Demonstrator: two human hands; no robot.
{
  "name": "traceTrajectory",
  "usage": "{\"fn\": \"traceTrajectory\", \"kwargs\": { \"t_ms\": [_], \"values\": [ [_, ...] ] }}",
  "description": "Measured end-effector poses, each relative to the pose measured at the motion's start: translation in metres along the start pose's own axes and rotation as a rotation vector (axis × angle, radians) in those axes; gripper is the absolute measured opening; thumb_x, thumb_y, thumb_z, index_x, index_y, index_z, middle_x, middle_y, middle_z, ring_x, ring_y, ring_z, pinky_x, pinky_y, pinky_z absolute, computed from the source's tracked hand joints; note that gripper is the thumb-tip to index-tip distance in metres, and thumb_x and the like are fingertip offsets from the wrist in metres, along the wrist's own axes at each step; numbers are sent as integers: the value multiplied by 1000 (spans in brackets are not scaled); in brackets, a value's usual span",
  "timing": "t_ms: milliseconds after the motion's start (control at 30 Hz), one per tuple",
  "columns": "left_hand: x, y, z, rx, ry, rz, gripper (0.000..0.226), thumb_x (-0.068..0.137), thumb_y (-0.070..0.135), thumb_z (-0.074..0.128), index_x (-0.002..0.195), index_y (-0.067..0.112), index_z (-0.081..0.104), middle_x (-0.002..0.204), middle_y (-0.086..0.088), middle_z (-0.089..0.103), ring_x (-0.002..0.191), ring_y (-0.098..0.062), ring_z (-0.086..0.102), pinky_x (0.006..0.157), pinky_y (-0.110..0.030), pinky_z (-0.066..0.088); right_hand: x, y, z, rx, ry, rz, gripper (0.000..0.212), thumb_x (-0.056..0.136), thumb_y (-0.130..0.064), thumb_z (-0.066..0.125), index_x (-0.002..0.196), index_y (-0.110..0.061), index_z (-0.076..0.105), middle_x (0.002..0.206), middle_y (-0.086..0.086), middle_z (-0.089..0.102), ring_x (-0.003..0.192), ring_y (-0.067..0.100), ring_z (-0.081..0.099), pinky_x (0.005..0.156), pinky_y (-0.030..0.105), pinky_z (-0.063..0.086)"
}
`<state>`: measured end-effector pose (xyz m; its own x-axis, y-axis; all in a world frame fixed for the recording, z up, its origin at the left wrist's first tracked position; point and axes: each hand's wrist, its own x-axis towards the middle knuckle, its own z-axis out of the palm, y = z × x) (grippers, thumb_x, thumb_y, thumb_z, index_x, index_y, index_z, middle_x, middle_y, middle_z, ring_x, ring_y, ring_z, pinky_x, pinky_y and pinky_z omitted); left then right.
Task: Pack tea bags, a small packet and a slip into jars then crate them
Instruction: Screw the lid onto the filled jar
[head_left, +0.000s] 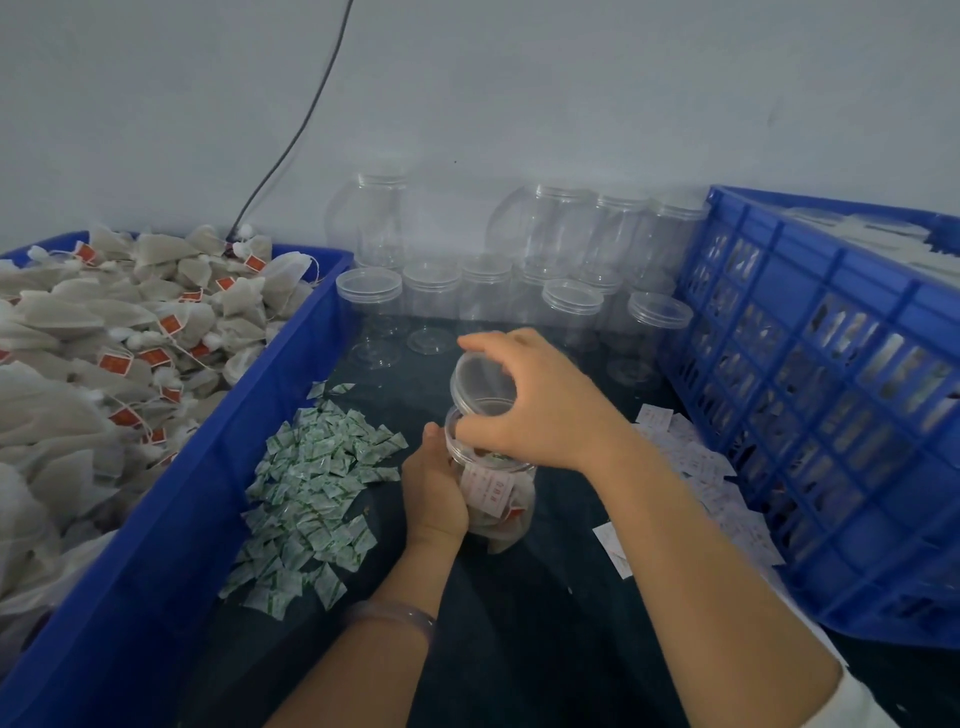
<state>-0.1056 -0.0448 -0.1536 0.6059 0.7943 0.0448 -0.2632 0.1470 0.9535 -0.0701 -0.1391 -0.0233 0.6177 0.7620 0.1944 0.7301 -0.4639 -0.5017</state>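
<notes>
My left hand (434, 480) grips a clear jar (501, 501) standing on the dark table; tea bags and a white slip show through its wall. My right hand (535, 400) holds a clear lid (480, 382) tilted just above the jar's mouth. A pile of small green-and-white packets (311, 483) lies left of the jar. White slips (701, 467) are scattered to its right. Tea bags with red tags (104, 338) fill the blue bin (249, 415) on the left.
Several empty clear jars (519, 280), some lidded, stand against the wall at the back. A blue slatted crate (831, 415) stands on the right. A black cable (301, 124) hangs down the wall behind the bin.
</notes>
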Motion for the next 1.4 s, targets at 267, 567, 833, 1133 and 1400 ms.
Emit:
{"fn": "traceTrajectory", "kwargs": {
  "t_ms": [267, 567, 833, 1133, 1400],
  "values": [
    [3, -2, 0, 7, 2, -12, 49, 105, 28, 30, 66, 20, 59, 56, 7, 63, 61, -13, 60, 63, -31, 46, 3, 9, 18, -120, -82, 29, 78, 73, -49, 70, 144, -38, 40, 136, -5, 42, 124, 17, 45, 93, 35, 44],
    [2, 1, 1, 57, 16, -22, 50, 105, 31, 30, 68, 18, 61, 62, 3, 65, 63, -14, 60, 61, -32, 46, 6, 12, 23, -181, -63, 39, 77, 70, -54, 69, 142, -39, 44, 132, -5, 44, 122, 17, 45, 86, 34, 44],
    [1, 2, 0, 61, 10, -28, 46, 104, 30, 30, 74, 10, 58, 65, -4, 61, 66, -20, 57, 57, -30, 45, 3, 9, 33, -182, 8, 96, 73, 72, -54, 66, 139, -36, 47, 127, -3, 45, 120, 17, 44, 78, 31, 37],
    [6, 2, 1, 152, 20, -108, 47, 98, 42, 30, 75, 11, 57, 61, -1, 61, 66, -22, 58, 65, -37, 46, -5, 4, 43, -260, 98, 116, 71, 83, -61, 53, 144, -26, 41, 148, -6, 39, 138, 18, 32, 91, 37, 39],
    [4, 2, 0, 167, 15, 1, 43, 104, 21, 37, 66, 17, 56, 50, 13, 63, 49, 1, 57, 48, -12, 43, -19, 0, 38, -362, 2, 194, 95, 87, -75, 35, 155, -14, 11, 150, 10, 30, 134, 28, 33, 96, 39, 42]
  ]
}}
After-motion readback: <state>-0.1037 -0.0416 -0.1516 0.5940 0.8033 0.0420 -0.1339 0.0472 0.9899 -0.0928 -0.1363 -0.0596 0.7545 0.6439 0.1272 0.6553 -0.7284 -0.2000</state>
